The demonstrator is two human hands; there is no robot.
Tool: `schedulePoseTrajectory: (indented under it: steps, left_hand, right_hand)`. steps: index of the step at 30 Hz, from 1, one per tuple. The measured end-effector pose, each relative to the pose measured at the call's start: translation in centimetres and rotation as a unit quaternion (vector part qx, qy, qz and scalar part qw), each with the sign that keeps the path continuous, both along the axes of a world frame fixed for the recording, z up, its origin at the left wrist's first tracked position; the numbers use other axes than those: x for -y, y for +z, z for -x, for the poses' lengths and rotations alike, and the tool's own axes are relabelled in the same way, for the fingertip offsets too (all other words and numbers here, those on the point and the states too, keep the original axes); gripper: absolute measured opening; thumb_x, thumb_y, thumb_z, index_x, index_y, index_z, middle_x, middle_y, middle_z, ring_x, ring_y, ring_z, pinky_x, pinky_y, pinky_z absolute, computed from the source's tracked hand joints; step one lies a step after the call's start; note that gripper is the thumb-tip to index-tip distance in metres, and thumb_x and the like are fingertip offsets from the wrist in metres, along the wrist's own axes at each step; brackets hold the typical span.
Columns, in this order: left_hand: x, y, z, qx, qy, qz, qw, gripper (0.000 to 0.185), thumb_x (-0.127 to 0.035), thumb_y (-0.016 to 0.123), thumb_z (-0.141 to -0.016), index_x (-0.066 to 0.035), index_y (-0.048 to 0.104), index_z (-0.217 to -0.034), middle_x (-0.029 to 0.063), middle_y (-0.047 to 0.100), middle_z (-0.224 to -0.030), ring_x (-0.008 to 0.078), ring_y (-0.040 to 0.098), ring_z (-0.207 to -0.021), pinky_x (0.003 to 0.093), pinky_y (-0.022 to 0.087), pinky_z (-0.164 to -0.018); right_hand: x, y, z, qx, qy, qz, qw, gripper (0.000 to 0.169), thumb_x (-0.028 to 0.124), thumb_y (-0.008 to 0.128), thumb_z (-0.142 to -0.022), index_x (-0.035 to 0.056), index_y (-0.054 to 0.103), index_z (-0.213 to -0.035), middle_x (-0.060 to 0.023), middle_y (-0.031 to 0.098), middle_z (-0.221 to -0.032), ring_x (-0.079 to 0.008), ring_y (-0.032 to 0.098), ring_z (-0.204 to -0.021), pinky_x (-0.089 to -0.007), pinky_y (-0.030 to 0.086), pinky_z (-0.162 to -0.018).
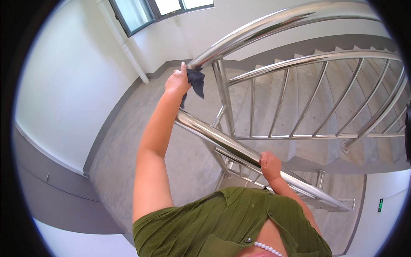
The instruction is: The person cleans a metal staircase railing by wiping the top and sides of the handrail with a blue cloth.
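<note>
My left hand (178, 82) reaches far forward and holds a dark cloth (196, 82) against the end of the upper stainless steel handrail (244, 37). Its loose corners hang below the fingers. One finger points up along the rail. Closer to my body, my right hand (270, 166) is closed around the lower steel handrail (215, 131), which slopes down to the right. My left forearm and the cloth hide the place between the two rails' near ends.
Steel balusters (277, 102) fence the concrete stairs (308, 80) at the right. A grey landing floor (128, 128) lies at the left, beside a white wall (70, 86) and a white pipe (128, 53). An open window (135, 14) is at the top. A green sign (380, 205) hangs at the lower right.
</note>
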State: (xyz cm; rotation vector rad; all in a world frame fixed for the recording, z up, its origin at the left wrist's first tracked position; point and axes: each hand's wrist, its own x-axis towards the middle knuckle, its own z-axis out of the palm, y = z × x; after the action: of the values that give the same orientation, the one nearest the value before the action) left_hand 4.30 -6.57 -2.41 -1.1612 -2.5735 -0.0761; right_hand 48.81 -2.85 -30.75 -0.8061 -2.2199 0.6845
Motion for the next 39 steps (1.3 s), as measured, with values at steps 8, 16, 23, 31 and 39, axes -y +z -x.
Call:
schedulePoseTrajectory:
  steps: [8,16,23,31,39]
  left_hand:
    - [-4.7,-0.2,5.9,0.103,-0.011,-0.066,0.992,0.118,-0.064,0.083,-0.076,-0.008,0.031,-0.166,0.0224,0.067,-0.14,0.0349,0.065,-0.13,0.0441,0.053,-0.107]
    - [-3.0,-0.2,7.9,0.18,-0.025,0.029,0.983,0.11,-0.056,0.092,-0.064,-0.008,0.049,-0.154,0.0185,0.072,-0.132,0.0331,0.068,-0.124,0.0409,0.054,-0.104]
    - [3.3,0.9,4.2,0.213,0.037,-0.028,0.976,0.093,-0.04,0.094,-0.062,-0.004,0.06,-0.141,0.016,0.071,-0.133,0.0308,0.068,-0.123,0.039,0.054,-0.104]
    - [8.5,-7.0,6.3,0.286,-0.005,-0.413,0.865,0.077,-0.025,0.09,-0.066,0.002,0.063,-0.133,0.0136,0.074,-0.108,0.0238,0.071,-0.093,0.0372,0.056,-0.085]
    - [6.7,-12.0,-13.1,0.227,0.0,-0.758,0.612,0.086,-0.017,0.089,-0.077,0.005,0.044,-0.148,0.0232,0.059,-0.139,0.0309,0.062,-0.122,0.0396,0.046,-0.108]
  right_hand:
    - [0.5,0.3,0.0,0.023,-0.017,-0.008,1.0,0.03,0.027,0.043,-0.106,0.013,0.063,-0.09,-0.0128,0.065,-0.088,-0.0412,0.064,-0.076,-0.0535,0.052,-0.069]
    - [0.2,-0.1,0.1,0.019,-0.008,-0.009,1.0,0.031,0.028,0.041,-0.107,0.0119,0.06,-0.088,-0.0137,0.065,-0.089,-0.0423,0.063,-0.077,-0.0542,0.051,-0.068]
    - [0.2,0.1,0.3,0.0,-0.009,-0.01,1.0,0.033,0.03,0.041,-0.107,0.0111,0.06,-0.088,-0.0153,0.064,-0.089,-0.0434,0.063,-0.078,-0.0547,0.052,-0.07]
    - [0.2,-0.4,0.5,0.008,-0.022,0.005,1.0,0.037,0.033,0.039,-0.108,0.0106,0.061,-0.088,-0.018,0.067,-0.091,-0.045,0.064,-0.08,-0.0557,0.052,-0.072]
    - [0.0,-0.8,0.6,0.002,-0.038,-0.008,0.999,0.037,0.032,0.039,-0.107,0.01,0.062,-0.089,-0.0178,0.067,-0.092,-0.0442,0.065,-0.081,-0.0552,0.052,-0.073]
